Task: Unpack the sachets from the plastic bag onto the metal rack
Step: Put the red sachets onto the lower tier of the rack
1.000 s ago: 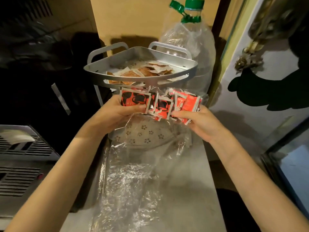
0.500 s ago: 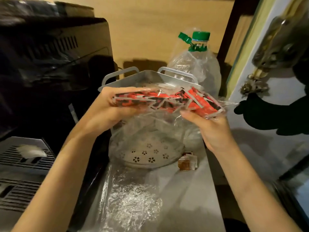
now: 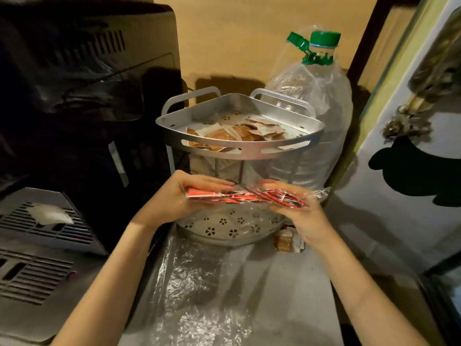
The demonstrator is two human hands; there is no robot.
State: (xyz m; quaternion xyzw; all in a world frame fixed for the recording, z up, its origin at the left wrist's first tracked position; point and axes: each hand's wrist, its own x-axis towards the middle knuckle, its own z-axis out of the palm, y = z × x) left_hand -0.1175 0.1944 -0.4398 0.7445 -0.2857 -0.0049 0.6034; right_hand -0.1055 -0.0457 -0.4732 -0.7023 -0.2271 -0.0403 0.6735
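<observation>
- The red sachets [image 3: 245, 197] are blurred and seen nearly edge-on inside the clear plastic bag [image 3: 316, 194]; their print is unreadable.
- The left hand [image 3: 174, 196] grasps the stack's left end, the right hand [image 3: 299, 213] its right end, over the lower tier of the metal rack [image 3: 239, 151] at the counter's [image 3: 287, 283] far edge.
- Half a second ago the stack was level with the upper tier; it is lower now.

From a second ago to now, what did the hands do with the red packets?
Both hands, left hand and right hand, tipped the red sachets flat and lowered them over the bottom shelf. Still gripped; brown sachets stay up top.
</observation>
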